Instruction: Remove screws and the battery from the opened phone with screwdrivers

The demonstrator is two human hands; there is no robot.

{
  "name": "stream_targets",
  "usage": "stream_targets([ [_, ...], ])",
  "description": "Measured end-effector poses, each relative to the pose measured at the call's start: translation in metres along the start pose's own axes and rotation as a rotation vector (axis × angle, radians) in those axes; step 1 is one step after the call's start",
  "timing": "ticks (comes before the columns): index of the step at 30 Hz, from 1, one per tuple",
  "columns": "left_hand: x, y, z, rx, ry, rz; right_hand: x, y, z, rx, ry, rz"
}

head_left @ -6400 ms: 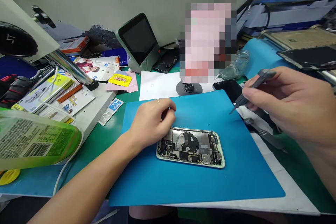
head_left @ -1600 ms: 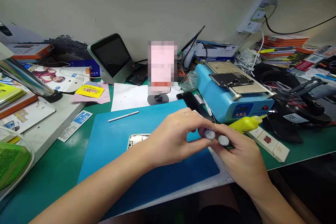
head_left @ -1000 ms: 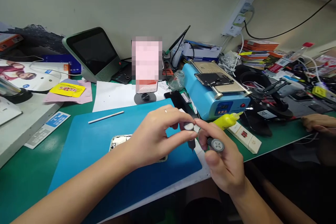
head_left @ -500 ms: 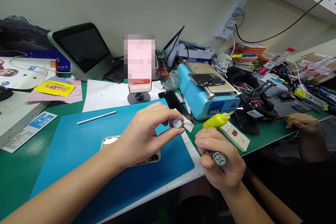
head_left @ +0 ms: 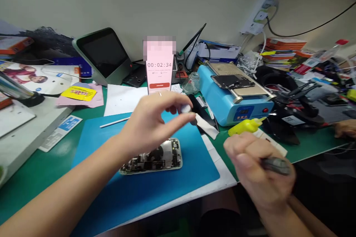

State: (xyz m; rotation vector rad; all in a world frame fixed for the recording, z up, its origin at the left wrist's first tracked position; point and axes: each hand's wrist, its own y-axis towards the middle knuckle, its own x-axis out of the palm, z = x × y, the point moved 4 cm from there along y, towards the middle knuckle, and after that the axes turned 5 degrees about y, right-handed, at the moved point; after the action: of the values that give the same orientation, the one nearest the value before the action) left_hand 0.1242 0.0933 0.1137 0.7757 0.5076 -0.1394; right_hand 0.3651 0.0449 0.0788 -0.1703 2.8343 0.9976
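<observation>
Thumb and index finger of my left hand (head_left: 150, 124) pinch a small grey piece with a pale round end (head_left: 185, 109), held above the blue mat (head_left: 183, 189). My right hand (head_left: 256, 170) is closed around a grey-handled screwdriver (head_left: 278, 165), blurred by motion; its tip is hidden. Below my left hand lies an opened phone (head_left: 164, 159) with its inner parts showing, partly covered by the hand and wrist. A thin white stick (head_left: 114, 122) rests on the mat's far side. A yellow bottle (head_left: 244, 126) lies just beyond my right hand.
A phone with a running timer (head_left: 159, 66) stands behind the mat. To the right, a light-blue machine (head_left: 219, 103) bears a dark phone screen (head_left: 233, 81). A glass jar (head_left: 191, 83) stands beside it. Another person's hand (head_left: 346, 129) is at the far right edge.
The view has shifted, so the scene sits further right. My right hand has turned, and the screwdriver's cross-marked end no longer faces me. The left hand keeps its pinch; more of the opened phone shows.
</observation>
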Motion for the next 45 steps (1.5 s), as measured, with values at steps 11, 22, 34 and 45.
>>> stream_targets([
  [11,-0.065,-0.045,-0.093,-0.504,0.048,-0.037,0.010,0.041,0.044,0.445,0.042,0.072],
  [22,-0.056,-0.057,-0.101,-0.293,0.378,-0.346,0.042,0.040,0.086,0.652,0.026,0.074],
  [34,-0.048,-0.063,-0.105,-0.135,0.597,-0.432,0.041,0.036,0.080,0.696,-0.063,0.064],
  [45,-0.044,-0.063,-0.095,-0.098,0.554,-0.375,0.041,0.036,0.084,0.695,0.027,0.106],
])
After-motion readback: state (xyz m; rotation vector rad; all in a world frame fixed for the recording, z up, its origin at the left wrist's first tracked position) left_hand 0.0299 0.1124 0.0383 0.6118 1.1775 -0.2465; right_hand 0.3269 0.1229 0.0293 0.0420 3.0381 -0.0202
